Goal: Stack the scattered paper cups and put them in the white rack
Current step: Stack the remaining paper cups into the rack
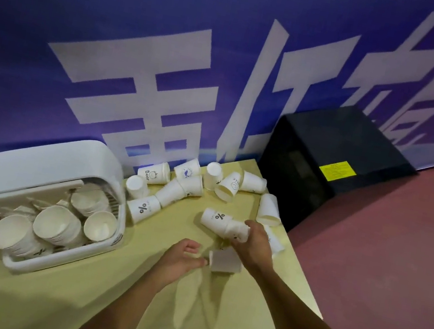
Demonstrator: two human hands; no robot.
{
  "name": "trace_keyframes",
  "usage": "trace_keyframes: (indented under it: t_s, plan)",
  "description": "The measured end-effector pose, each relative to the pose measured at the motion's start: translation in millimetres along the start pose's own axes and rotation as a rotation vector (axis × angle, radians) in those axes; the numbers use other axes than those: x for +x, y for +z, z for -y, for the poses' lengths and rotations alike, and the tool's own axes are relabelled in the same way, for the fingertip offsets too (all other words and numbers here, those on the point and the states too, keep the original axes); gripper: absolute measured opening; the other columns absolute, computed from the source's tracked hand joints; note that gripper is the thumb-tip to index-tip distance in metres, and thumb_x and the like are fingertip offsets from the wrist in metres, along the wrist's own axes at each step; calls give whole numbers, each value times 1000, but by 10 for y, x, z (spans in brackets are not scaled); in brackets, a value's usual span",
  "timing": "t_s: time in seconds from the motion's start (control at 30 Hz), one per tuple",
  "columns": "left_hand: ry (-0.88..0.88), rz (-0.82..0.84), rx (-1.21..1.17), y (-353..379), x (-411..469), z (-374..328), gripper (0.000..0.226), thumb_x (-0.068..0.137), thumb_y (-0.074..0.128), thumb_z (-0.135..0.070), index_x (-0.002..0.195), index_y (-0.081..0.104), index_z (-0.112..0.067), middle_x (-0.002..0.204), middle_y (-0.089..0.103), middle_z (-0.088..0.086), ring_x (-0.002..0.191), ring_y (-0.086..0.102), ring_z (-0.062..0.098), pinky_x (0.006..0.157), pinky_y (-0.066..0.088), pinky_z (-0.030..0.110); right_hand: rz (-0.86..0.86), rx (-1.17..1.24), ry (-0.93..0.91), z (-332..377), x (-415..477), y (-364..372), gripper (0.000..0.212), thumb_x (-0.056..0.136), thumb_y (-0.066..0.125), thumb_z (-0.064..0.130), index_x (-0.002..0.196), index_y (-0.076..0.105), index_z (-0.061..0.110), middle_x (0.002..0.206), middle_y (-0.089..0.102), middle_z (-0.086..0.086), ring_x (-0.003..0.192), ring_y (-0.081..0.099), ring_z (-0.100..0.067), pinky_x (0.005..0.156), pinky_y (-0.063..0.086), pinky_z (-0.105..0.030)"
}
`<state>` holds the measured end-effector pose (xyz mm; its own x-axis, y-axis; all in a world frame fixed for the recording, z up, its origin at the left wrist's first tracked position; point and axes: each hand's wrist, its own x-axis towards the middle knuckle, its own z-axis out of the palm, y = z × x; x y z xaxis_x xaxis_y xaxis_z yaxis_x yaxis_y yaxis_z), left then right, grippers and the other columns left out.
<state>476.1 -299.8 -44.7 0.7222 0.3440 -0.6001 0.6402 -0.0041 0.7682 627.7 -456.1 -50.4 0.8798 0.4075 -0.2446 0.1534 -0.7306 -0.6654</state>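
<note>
Several white paper cups (176, 189) lie scattered on their sides along the back of the yellow table (12, 296). The white rack (45, 163) stands at the left and holds several stacks of cups (57, 224). My right hand (253, 241) is closed around a short lying stack of cups marked "%" (216, 218). My left hand (182, 258) is open, its fingertips beside a single cup (224, 263) lying in shadow under my right wrist. Another cup (273, 239) lies partly hidden behind my right hand.
A black box (338, 162) with a yellow label stands on the floor beyond the table's right end. A blue banner with large white characters (169, 69) hangs right behind the table. The table's right edge (303, 278) runs close to my right arm, with red floor beyond.
</note>
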Motion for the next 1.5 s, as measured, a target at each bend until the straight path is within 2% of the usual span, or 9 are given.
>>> trace_keyframes:
  t_s: [0.1,0.2,0.3,0.4,0.53,0.97,1.23,1.37,1.5]
  plan:
    - [-12,15,25,166,103,-65,53,67,80,-39,114,60,-27,123,59,-6,108,61,12,85,50,28,-29,-12,-16,-198,22,-102,58,80,77,33,127,56,9,120,60,-6,112,54,-25,88,46,-35]
    - [-20,36,53,317,206,-103,59,67,79,-35,120,57,-22,126,59,0,103,64,15,80,51,26,-53,-34,-15,-342,53,-165,61,82,76,34,133,51,9,125,56,-7,117,51,-26,89,46,-36]
    - [-27,25,117,458,312,-105,62,77,81,-23,131,53,-16,131,55,0,111,60,15,94,50,30,-100,-77,14,-445,107,-209,58,79,76,30,127,52,10,121,55,-8,113,52,-28,87,49,-39]
    - [-20,-15,217,574,391,-101,68,76,81,-20,137,50,-15,134,52,0,120,52,14,98,42,25,-110,-111,42,-558,153,-239,57,73,81,25,121,54,8,119,56,-11,109,53,-30,90,48,-40]
    - [-24,-19,292,692,465,-90,74,74,81,-17,140,48,-14,137,52,6,123,52,21,105,42,34,-97,-107,99,-676,178,-253,63,72,82,28,124,53,5,119,55,-14,111,52,-34,90,47,-42]
    - [-7,-43,357,793,576,-16,72,70,81,-10,136,52,-14,128,59,5,114,56,23,95,47,30,-51,-138,164,-794,176,-233,58,78,75,29,125,50,6,118,56,-14,107,54,-33,88,48,-40]
    - [-17,-29,231,772,476,47,59,69,84,-22,122,58,-20,116,64,-3,101,64,14,85,54,31,-157,-42,199,-691,106,-344,62,75,72,37,123,48,7,112,57,-13,101,56,-32,83,52,-45]
    - [-11,-17,184,691,400,11,56,71,84,-29,120,57,-23,114,64,-7,99,65,15,80,55,32,-228,51,151,-549,70,-397,67,70,67,44,124,45,11,111,54,-9,100,54,-30,78,52,-44]
    - [6,-43,149,522,266,6,50,72,83,-35,114,57,-26,110,64,-11,95,65,7,70,51,21,-203,79,65,-331,60,-340,60,73,69,41,123,44,19,118,53,-3,105,55,-26,79,53,-44]
